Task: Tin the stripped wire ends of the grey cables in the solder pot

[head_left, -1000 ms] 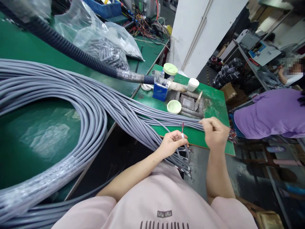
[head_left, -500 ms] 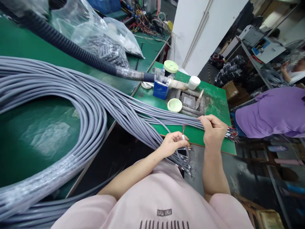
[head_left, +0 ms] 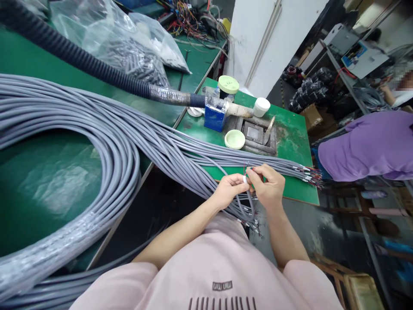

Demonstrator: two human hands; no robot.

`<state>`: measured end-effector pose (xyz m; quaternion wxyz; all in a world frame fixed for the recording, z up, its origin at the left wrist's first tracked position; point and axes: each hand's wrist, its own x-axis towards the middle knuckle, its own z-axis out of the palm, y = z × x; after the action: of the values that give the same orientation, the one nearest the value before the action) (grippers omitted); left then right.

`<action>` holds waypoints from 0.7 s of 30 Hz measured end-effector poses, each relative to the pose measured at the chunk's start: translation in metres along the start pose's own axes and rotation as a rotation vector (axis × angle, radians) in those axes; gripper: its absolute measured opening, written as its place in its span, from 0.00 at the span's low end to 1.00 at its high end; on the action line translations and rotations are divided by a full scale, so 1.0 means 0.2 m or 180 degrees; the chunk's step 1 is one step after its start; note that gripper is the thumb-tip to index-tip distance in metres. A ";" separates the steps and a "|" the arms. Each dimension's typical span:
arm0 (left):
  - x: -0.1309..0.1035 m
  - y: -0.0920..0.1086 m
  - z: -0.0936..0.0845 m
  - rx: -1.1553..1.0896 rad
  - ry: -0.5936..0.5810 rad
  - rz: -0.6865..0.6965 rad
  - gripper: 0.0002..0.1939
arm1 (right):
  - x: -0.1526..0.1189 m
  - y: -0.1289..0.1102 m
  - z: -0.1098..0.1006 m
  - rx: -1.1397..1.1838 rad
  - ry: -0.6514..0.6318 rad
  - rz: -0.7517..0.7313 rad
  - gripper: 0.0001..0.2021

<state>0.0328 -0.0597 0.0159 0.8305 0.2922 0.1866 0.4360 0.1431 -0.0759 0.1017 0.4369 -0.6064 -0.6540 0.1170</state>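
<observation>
My left hand (head_left: 231, 188) pinches one grey cable near its end, by a white sleeve (head_left: 245, 179) from which thin coloured wires stick up. Close against it, my right hand (head_left: 267, 186) has thumb and forefinger closed on the thin wires of that cable. A thick bundle of grey cables (head_left: 180, 161) runs from a large coil at the left. One part of it lies over the green board, its stripped ends (head_left: 311, 175) at the board's right edge. Other cable ends (head_left: 251, 221) hang below my hands, in front of my body.
On the green board (head_left: 292, 133) stand a blue box (head_left: 214, 118) with a hose nozzle, a square metal pot (head_left: 254, 131), a pale green lid (head_left: 235, 139) and a white jar (head_left: 261, 106). A person in purple (head_left: 364, 146) is at the right.
My right hand has let go of the cable bundle on the board and moved left to the wires at my left hand. The view has shifted slightly.
</observation>
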 end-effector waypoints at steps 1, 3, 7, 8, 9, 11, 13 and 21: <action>0.00 0.00 0.00 -0.0116 -0.0023 -0.0048 0.17 | -0.01 0.00 0.00 0.0037 0.0052 -0.0007 0.10; 0.01 0.00 -0.01 -0.0364 -0.0092 -0.0172 0.17 | -0.02 0.02 -0.01 0.0070 0.0102 -0.0050 0.07; 0.01 0.01 -0.03 -0.0745 -0.0075 -0.0385 0.18 | -0.04 0.06 -0.03 -0.0087 0.0045 -0.0370 0.06; 0.01 0.02 -0.03 -0.0816 -0.0036 -0.0408 0.18 | -0.05 0.07 -0.04 -0.0133 0.0040 -0.0491 0.07; 0.02 0.03 -0.03 -0.0880 0.0000 -0.0418 0.18 | -0.06 0.08 -0.05 -0.0174 0.0033 -0.0634 0.08; 0.02 0.05 -0.04 -0.0991 0.0038 -0.0411 0.18 | -0.07 0.10 -0.07 -0.0253 -0.0079 -0.0973 0.14; 0.03 0.06 -0.04 -0.1077 0.0053 -0.0392 0.17 | -0.09 0.11 -0.09 -0.0354 -0.0342 -0.1339 0.19; 0.02 0.08 -0.03 -0.1163 -0.0039 -0.0427 0.15 | -0.09 0.14 -0.05 -0.0743 -0.0810 -0.1999 0.20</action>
<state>0.0216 -0.0474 0.0216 0.8980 0.1262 0.1183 0.4045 0.1673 -0.0896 0.0795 0.2944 -0.4022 -0.8666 -0.0239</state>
